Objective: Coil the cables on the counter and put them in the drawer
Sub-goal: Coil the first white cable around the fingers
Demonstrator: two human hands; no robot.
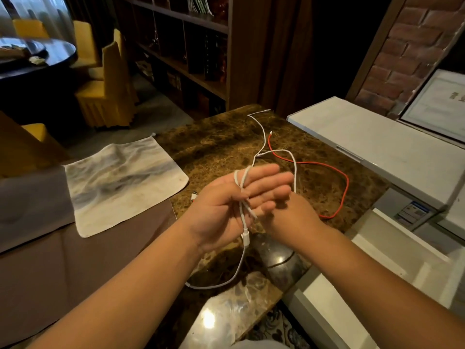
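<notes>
A white cable [241, 183] is looped around the straight fingers of my left hand [234, 207], which is palm up over the marble counter [214, 137]. The thumb pins the cable against the palm, and a white connector [245, 238] dangles below the hand. My right hand [293, 215] sits just behind the left fingertips and pinches the same cable where it runs up from a loose loop [292, 157] on the counter. More white cable [263, 129] trails toward the far edge. A red cable [346, 177] lies uncoiled on the right.
A stained white cloth [120, 182] lies at the counter's left edge. A white plug [194, 195] rests beside my left wrist. A white chest-like unit [377, 139] borders the counter on the right, with white compartments [334, 298] below it. Shelves and yellow chairs stand behind.
</notes>
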